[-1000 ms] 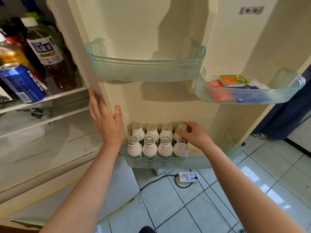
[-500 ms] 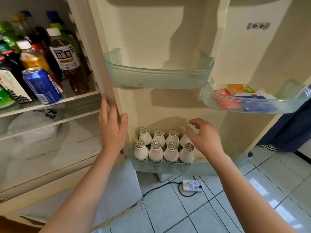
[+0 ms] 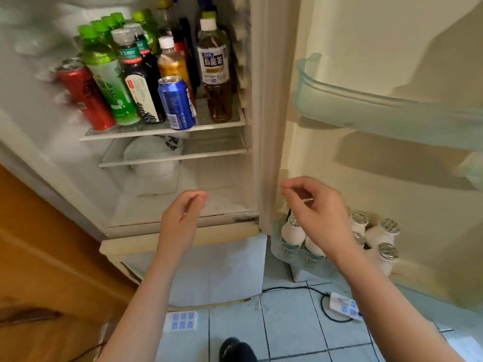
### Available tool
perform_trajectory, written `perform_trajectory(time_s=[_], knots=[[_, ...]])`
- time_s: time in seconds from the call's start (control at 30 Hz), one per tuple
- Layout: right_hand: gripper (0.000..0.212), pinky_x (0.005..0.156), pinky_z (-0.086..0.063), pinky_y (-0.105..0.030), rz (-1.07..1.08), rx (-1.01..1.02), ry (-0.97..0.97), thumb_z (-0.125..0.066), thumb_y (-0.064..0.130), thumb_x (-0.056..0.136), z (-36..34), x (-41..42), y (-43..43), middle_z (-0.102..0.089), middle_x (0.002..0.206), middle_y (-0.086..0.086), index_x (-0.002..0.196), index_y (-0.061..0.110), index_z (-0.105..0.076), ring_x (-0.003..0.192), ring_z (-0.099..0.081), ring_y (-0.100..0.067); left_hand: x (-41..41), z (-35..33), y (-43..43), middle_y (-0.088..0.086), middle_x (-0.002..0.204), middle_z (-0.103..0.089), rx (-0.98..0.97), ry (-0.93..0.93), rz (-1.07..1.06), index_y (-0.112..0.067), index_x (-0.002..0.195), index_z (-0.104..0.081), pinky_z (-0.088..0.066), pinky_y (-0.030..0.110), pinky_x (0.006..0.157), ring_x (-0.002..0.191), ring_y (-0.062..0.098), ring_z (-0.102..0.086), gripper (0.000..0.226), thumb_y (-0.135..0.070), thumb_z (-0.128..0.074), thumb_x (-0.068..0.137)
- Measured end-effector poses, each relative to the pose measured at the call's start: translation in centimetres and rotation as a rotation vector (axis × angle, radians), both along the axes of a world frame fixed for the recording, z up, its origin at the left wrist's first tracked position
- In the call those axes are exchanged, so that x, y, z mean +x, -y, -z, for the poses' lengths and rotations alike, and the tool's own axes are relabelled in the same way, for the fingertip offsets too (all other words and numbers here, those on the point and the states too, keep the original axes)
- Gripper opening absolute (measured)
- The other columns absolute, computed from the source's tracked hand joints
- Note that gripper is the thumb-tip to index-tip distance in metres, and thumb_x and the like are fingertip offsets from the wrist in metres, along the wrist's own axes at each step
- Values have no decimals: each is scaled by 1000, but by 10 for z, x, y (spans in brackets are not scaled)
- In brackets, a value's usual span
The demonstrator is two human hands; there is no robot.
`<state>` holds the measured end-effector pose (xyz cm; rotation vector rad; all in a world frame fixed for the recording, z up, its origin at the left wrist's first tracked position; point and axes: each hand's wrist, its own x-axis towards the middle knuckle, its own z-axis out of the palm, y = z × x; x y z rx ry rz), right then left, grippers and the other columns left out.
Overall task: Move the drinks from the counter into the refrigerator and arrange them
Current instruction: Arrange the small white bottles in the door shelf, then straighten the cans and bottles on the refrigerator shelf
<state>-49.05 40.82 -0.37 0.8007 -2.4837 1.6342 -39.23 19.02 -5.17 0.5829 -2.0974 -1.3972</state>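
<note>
The refrigerator stands open. Its upper shelf (image 3: 162,131) holds several drinks: green tea bottles (image 3: 109,74), a red can (image 3: 86,95), a blue can (image 3: 177,103) and a brown oolong tea bottle (image 3: 215,71). Several small white bottles (image 3: 381,233) with foil caps stand in the lowest door bin (image 3: 287,253). My left hand (image 3: 183,218) hangs in front of the fridge's lower compartment, fingers loosely curled, holding nothing. My right hand (image 3: 316,212) hovers above the white bottles, fingers loosely curled and empty, hiding some of them.
A pale green door bin (image 3: 366,111) sits higher on the door at right. A white bag (image 3: 151,158) lies under the second shelf. On the tiled floor lie a power strip (image 3: 345,307) with a black cable and a foot (image 3: 237,350). A wooden surface (image 3: 39,257) fills the lower left.
My left hand let go of the door edge and my right hand lifted off the white bottles; both now hang free. The view swung left toward the fridge interior.
</note>
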Motion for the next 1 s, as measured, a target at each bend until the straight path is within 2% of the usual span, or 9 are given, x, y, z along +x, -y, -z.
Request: perform_trajectory(time_s=[0.13,0.27,0.43,0.5,0.6,0.77,0.9,0.97,1.0], knots=[[14,64,-42,-5,-133,5,23,-63,16,88,10,3,39,-68,80,14,91,29,-69,73,-59,4,23,12,29,-15,97,-68,95,44,-91,-33,96,-63,-44,18,79,91,2,-63,23,-17,-47,97],[14,67,-49,-14,-229,42,59,-64,17,88,12,-3,81,-69,80,11,90,31,-67,72,-62,0,32,11,60,-13,97,-68,136,50,-152,-31,98,-63,-45,20,81,93,5,-63,23,-15,-47,97],[10,60,-41,-5,-259,49,124,-63,17,89,4,-16,149,-69,77,3,93,23,-70,65,-58,2,34,-7,109,-13,101,-67,138,60,-210,-35,96,-62,-44,26,84,96,5,-62,24,-19,-44,98],[12,62,-43,-7,-284,54,108,-63,14,89,-6,-21,179,-69,78,3,93,22,-70,68,-60,-1,36,-17,133,-10,103,-66,119,61,-217,-36,97,-60,-44,29,88,100,7,-61,22,-21,-44,98],[16,68,-49,-20,-343,26,61,-62,12,88,-26,-26,222,-70,80,-1,88,27,-68,74,-64,-15,37,-32,170,-16,103,-66,97,38,-232,-39,98,-59,-44,26,86,101,3,-60,23,-22,-44,99],[23,67,-50,-16,-368,-67,-29,-61,10,88,-56,-35,279,-70,81,10,85,33,-66,75,-66,-13,27,-56,232,-19,104,-64,30,-30,-264,-41,98,-59,-42,23,86,103,2,-57,23,-23,-47,97],[24,72,-53,-26,-339,-111,-83,-60,12,89,-73,-41,314,-70,75,12,85,35,-66,74,-68,-12,4,-70,270,-25,102,-55,-125,-53,-317,-43,101,-54,-34,-4,71,93,-19,-49,19,-26,-50,95],[25,74,-54,-32,-333,-127,-112,-60,10,89,-80,-44,329,-70,77,11,85,33,-66,74,-68,-18,-6,-72,285,-18,114,-52,-212,-63,-345,-36,116,-51,-32,-4,82,99,-17,-44,24,-26,-52,94],[24,73,-54,-35,-326,-128,-132,-60,9,89,-84,-45,336,-70,78,10,85,32,-66,74,-68,-20,-10,-72,291,-13,122,-49,-221,-72,-346,-31,124,-49,-34,6,94,110,-9,-42,32,-25,-52,93]])
